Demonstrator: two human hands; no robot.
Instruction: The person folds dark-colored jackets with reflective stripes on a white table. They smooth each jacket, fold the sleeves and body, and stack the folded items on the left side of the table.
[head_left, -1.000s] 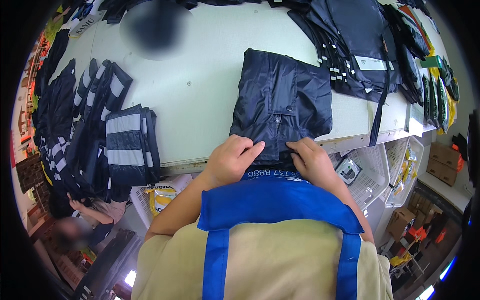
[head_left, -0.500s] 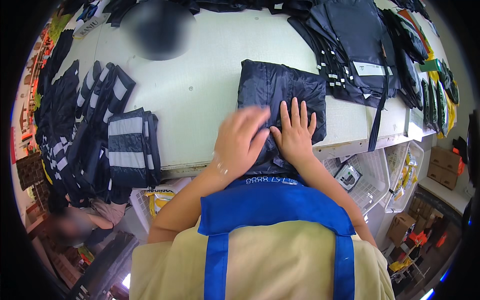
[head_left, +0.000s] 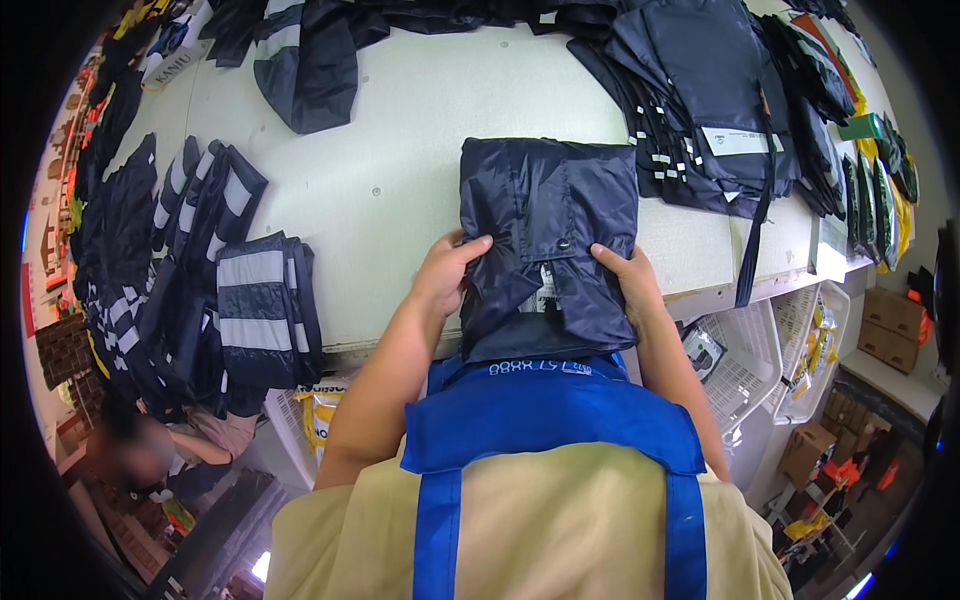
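Two hands — left hand (head_left: 447,272) and right hand (head_left: 625,280) — clamp the side edges of a folded dark garment (head_left: 548,240) at the white table's (head_left: 400,190) near edge, likely keeping its folds square; farther back lie more dark garments (head_left: 700,90).

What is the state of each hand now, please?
Left hand: closed on the left edge of the folded dark garment.
Right hand: closed on its right edge.
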